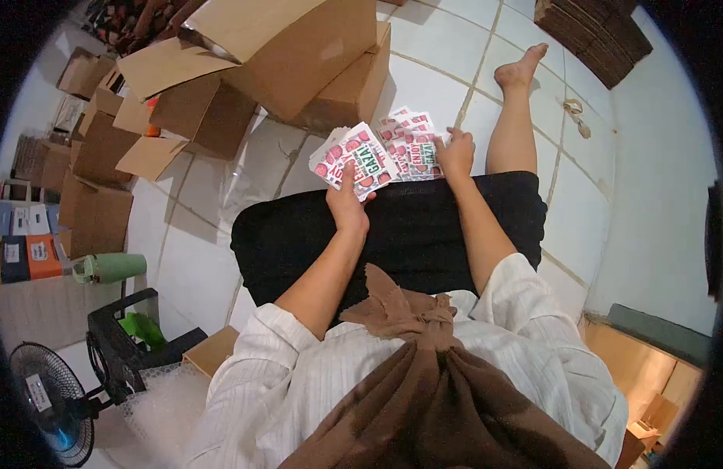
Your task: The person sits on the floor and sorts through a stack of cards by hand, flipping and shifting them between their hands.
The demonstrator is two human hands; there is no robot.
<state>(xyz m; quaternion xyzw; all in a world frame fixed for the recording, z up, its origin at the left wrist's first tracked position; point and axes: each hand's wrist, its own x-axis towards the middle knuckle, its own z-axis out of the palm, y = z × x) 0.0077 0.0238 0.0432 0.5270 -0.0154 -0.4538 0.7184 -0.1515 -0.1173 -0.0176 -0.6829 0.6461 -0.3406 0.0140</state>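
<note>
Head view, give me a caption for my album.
Left hand holding fanned cards, right hand at more cards, near cardboard boxes.

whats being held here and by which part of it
The left hand grips a fanned stack of cards by its near edge. Whether the right hand grips any of the other cards is unclear.

Left grip [348,208] curled, right grip [457,158] palm-down

A white-tiled floor [574,207] meets a pale wall [658,195] at right, with 1 black fan [53,402] at left.
</note>
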